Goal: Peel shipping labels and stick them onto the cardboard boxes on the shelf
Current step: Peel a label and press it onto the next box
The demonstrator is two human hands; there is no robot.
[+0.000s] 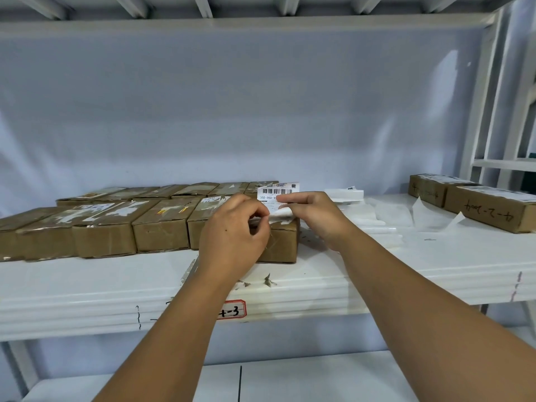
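A white shipping label (pixel 278 195) with a barcode stands upright between my two hands, just above the rightmost box (pixel 282 242) of the front row. My right hand (pixel 314 216) pinches the label's right side. At the label's lower edge, my left hand (pixel 236 227) pinches a curled strip of backing paper (pixel 280 213). Two rows of brown cardboard boxes (pixel 110 230) lie flat on the white shelf (pixel 377 265), stretching left from my hands. Their tops show torn tape and old label scraps.
Loose sheets of peeled backing paper (pixel 406 214) litter the shelf to the right of my hands. Two more labelled boxes (pixel 490 208) with handwritten marks sit at the far right. A red-bordered tag (pixel 232 311) is stuck on the shelf's front edge. The shelf upright (pixel 478 111) rises at the right.
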